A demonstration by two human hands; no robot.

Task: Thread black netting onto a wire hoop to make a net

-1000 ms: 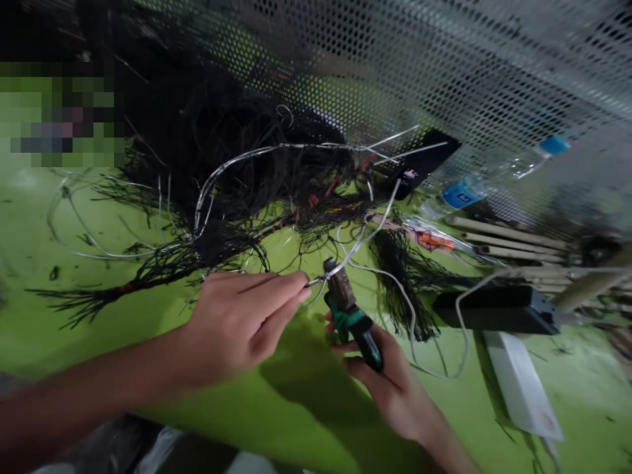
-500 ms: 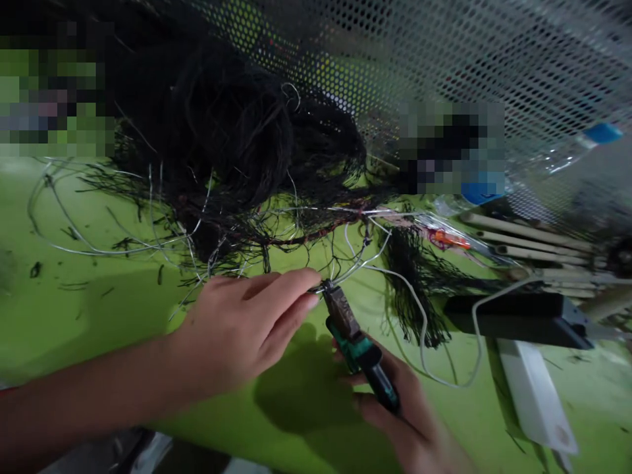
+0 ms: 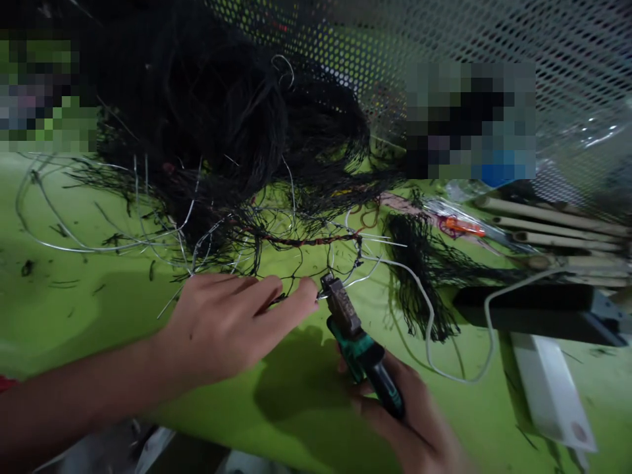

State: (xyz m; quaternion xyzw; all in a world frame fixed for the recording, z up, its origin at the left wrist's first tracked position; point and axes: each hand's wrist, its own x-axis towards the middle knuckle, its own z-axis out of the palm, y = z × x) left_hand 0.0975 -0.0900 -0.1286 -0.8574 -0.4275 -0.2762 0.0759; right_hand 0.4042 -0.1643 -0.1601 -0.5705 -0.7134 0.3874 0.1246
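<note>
My left hand (image 3: pixel 232 322) lies over the green table (image 3: pixel 74 309), its fingers pinched on a thin silver wire (image 3: pixel 368 273) at the edge of a tangled black net (image 3: pixel 222 131). My right hand (image 3: pixel 409 421) grips the green-and-black handles of a pair of pliers (image 3: pixel 358 342). The pliers' rusty jaws point up and left and meet the wire right at my left fingertips. More silver wire loops (image 3: pixel 59 224) run out of the net to the left.
A perforated metal screen (image 3: pixel 494 39) hangs over the back of the table. Bamboo sticks (image 3: pixel 548 224), an orange-tipped tool (image 3: pixel 457 226), a black box (image 3: pixel 528 309) with a white cable (image 3: pixel 444 362) and a white flat block (image 3: pixel 550 388) lie to the right.
The net and wires have dropped lower and flatter on the table. My left fingers have spread a little along the wire, and the pliers have shifted slightly down and right with my right hand.
</note>
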